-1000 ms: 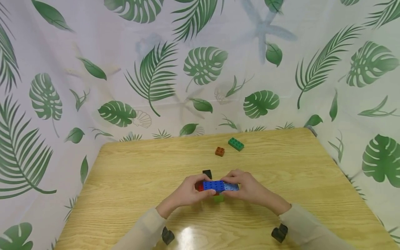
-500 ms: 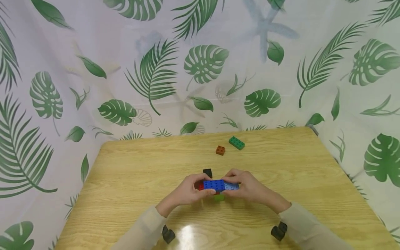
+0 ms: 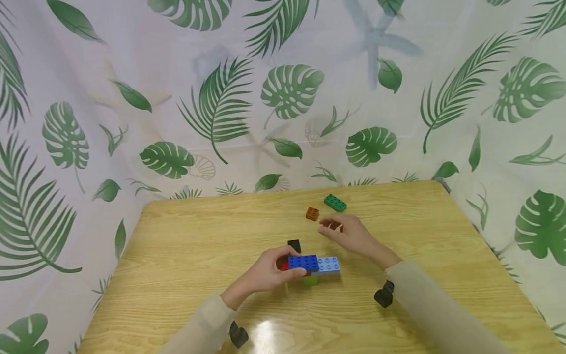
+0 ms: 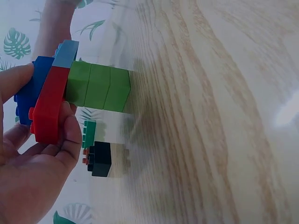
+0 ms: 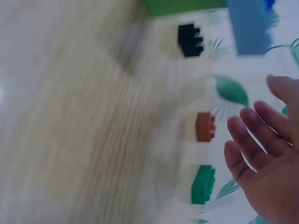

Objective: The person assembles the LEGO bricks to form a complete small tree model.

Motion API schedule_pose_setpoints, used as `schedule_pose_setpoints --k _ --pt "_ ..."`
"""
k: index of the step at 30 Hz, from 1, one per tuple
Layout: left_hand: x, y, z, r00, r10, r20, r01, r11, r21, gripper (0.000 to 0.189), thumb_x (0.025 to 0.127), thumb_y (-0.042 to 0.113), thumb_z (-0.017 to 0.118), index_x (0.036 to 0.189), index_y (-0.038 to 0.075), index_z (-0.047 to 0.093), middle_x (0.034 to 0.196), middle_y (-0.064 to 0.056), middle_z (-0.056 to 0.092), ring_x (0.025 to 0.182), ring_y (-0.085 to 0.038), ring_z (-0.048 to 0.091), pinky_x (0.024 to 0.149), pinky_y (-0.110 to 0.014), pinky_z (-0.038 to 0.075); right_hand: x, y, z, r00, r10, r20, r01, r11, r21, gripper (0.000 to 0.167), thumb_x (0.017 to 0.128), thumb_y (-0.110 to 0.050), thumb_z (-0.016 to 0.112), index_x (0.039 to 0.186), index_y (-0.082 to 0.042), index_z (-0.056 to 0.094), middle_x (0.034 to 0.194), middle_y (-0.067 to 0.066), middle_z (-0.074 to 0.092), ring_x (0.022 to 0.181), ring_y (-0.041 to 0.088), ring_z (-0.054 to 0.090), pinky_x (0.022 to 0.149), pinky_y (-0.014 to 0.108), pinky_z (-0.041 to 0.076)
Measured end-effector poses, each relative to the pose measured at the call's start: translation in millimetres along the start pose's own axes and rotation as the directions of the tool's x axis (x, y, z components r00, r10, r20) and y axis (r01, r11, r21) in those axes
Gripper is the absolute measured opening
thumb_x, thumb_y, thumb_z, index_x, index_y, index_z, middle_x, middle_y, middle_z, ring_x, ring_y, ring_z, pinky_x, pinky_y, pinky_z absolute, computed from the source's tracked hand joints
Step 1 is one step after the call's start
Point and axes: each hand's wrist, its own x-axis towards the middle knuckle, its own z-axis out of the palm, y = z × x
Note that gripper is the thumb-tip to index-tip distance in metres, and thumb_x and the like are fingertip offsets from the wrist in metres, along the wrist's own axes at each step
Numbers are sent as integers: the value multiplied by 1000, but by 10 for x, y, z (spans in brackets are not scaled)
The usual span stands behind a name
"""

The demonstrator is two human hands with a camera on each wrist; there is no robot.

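My left hand (image 3: 267, 269) grips a stack of toy building bricks, thumb and fingers at the dark blue brick (image 3: 303, 262) on top and the red brick (image 4: 49, 105) under it. A light blue brick (image 3: 328, 264) lies beside the red one, its studs bare past the dark blue brick's right end. Several green bricks (image 4: 98, 86) form a column below, standing on the table. My right hand (image 3: 351, 235) hovers apart from the stack, fingers loosely bent and holding nothing. Nearest to it is the small orange-brown brick (image 3: 312, 213); the dark green brick (image 3: 335, 202) lies just behind that.
A black brick (image 3: 294, 246) stands on the wooden table (image 3: 199, 231) just behind the left fingers. A leaf-print curtain (image 3: 239, 118) hangs along the table's back edge and sides. Dark wrist devices (image 3: 383, 295) sit at both cuffs.
My right hand has let go of the light blue brick and moved away from me, toward the orange-brown brick. The left hand and the stack stay in place.
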Motion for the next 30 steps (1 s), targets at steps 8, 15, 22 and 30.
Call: schedule_pose_setpoints --k 8,15,22,30 --pt "-6 1 18 1000 -27 -14 27 1000 0 40 99 32 75 131 8 68 116 -11 73 90 -6 66 77 -23 55 361 222 211 994 61 -86 -64 997 -43 52 100 -23 72 144 1 60 138 22 65 102 27 67 85 44 58" --pt "-12 5 5 999 -29 -15 30 999 15 43 100 35 74 133 8 68 117 -11 73 91 -6 66 78 -23 55 530 271 324 990 85 -112 -92 994 -63 57 98 -19 74 147 5 55 137 23 64 87 21 61 77 34 50" --pt "-3 -3 -5 1000 -24 -13 24 999 25 44 99 36 74 133 8 67 117 -11 74 92 -6 67 79 -23 56 593 334 389 987 99 -124 -109 991 -79 54 99 -19 72 145 4 57 128 22 64 82 20 57 73 33 46" --pt "3 -12 -2 1000 -23 -11 23 999 21 45 99 37 74 133 9 68 118 -10 73 93 -6 67 78 -23 56 620 429 475 984 66 -166 -84 991 -106 43 99 -17 72 137 1 64 119 19 71 79 20 58 71 33 47"
